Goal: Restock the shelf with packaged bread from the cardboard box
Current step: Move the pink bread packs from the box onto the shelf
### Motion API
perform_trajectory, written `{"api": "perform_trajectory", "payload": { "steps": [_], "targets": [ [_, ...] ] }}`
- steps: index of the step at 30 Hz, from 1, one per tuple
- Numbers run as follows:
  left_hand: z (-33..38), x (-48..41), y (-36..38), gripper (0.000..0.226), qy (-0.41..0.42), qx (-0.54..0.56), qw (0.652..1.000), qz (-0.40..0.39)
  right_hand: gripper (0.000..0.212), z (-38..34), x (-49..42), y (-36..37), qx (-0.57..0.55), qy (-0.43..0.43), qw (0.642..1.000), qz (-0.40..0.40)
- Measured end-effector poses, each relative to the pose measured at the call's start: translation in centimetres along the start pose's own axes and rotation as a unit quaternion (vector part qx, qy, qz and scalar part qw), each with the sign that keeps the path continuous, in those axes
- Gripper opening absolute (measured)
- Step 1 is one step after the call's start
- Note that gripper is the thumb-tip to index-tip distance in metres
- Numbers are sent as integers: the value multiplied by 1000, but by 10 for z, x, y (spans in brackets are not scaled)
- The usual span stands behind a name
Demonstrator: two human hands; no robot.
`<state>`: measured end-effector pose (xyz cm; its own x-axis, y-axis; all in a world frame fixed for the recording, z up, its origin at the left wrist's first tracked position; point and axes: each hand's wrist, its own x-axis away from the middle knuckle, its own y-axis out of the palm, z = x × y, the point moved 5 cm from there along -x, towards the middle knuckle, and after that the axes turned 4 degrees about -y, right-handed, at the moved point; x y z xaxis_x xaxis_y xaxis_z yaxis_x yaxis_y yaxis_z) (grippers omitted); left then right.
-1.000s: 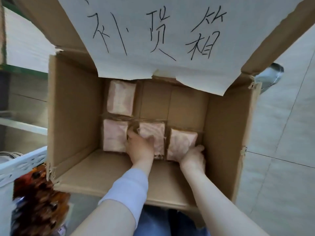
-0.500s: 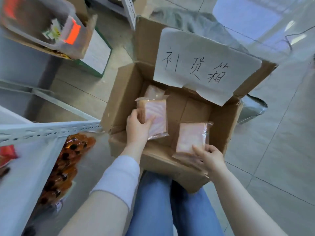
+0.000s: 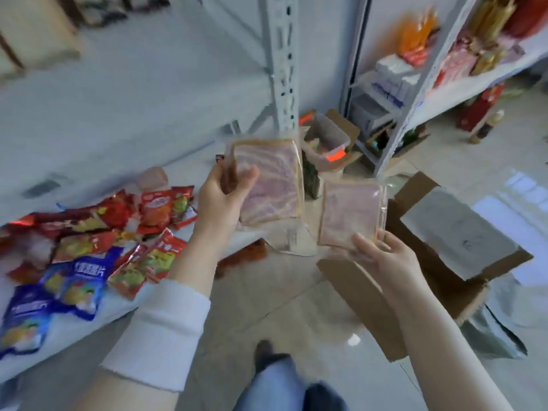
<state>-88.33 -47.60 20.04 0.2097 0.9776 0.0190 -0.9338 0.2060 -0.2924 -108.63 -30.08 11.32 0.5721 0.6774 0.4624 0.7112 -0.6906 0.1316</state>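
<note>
The shelf (image 3: 124, 120) now fills the view, the cardboard box (image 3: 439, 256) swung aside at right; both bread packs have left it; left hand (image 3: 221, 200) grips one (image 3: 275, 179), right hand (image 3: 382, 256) the other (image 3: 350, 215); placing comes next, likely.

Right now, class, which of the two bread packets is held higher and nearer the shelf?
The bread packet in the left hand, at; the right hand holds its packet lower, above the cardboard box.
</note>
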Motion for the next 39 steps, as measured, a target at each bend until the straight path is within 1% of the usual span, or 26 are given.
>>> {"api": "perform_trajectory", "payload": {
  "steps": [2, 4, 5, 8, 11, 14, 16, 18, 20, 22, 24, 26, 29, 31, 33, 35, 36, 37, 39],
  "targets": [
    [22, 1, -76, 31, 21, 2, 998, 51, 26, -28, 24, 61, 18, -38, 998, -43],
    [32, 0, -154, 27, 30, 16, 994, 102, 13, -49, 47, 128, 48, -82, 992, -87],
    [35, 0, -195, 25, 34, 18, 991, 131, 12, -58, 58, 164, 63, -105, 987, -108],
    [25, -1, -318, 22, 39, 43, 973, 222, 19, -72, 87, 282, 113, -161, 964, -179],
    [0, -1, -424, 25, 34, 59, 952, 299, 24, -63, 110, 401, 127, -178, 944, -247],
    [-29, -13, -494, 25, 17, 61, 941, 332, 40, -46, 125, 499, 137, -189, 928, -290],
    [-47, -32, -529, 24, 1, 62, 937, 345, 46, -34, 125, 556, 138, -190, 928, -290],
    [-60, -57, -556, 25, -19, 55, 930, 362, 47, -26, 118, 601, 139, -201, 930, -274],
    [-71, -85, -574, 32, -36, 41, 928, 368, 46, -21, 105, 636, 134, -216, 934, -251],
    [-82, -116, -584, 35, -49, 42, 931, 358, 44, -18, 88, 664, 142, -225, 937, -227],
    [-88, -144, -586, 37, -59, 34, 936, 346, 48, -17, 71, 684, 167, -238, 935, -204],
    [-91, -165, -586, 39, -66, 24, 933, 353, 53, -18, 58, 696, 208, -260, 926, -180],
    [-94, -185, -586, 40, -66, 15, 924, 375, 55, -24, 47, 701, 277, -306, 905, -99],
    [-94, -192, -583, 42, -73, 9, 917, 393, 59, -28, 48, 706, 309, -330, 890, -64],
    [-91, -193, -580, 48, -103, -11, 903, 417, 64, -31, 51, 710, 329, -345, 878, -42],
    [-86, -189, -577, 56, -140, -48, 891, 429, 62, -35, 55, 711, 346, -352, 869, -34],
    [-83, -186, -577, 60, -145, -69, 888, 430, 59, -36, 58, 711, 361, -354, 862, -37],
    [-80, -184, -576, 65, -140, -86, 888, 430, 58, -37, 61, 709, 378, -356, 854, -44],
    [-72, -176, -570, 72, -107, -119, 888, 431, 63, -37, 66, 701, 407, -363, 836, -59]
  ]
}}
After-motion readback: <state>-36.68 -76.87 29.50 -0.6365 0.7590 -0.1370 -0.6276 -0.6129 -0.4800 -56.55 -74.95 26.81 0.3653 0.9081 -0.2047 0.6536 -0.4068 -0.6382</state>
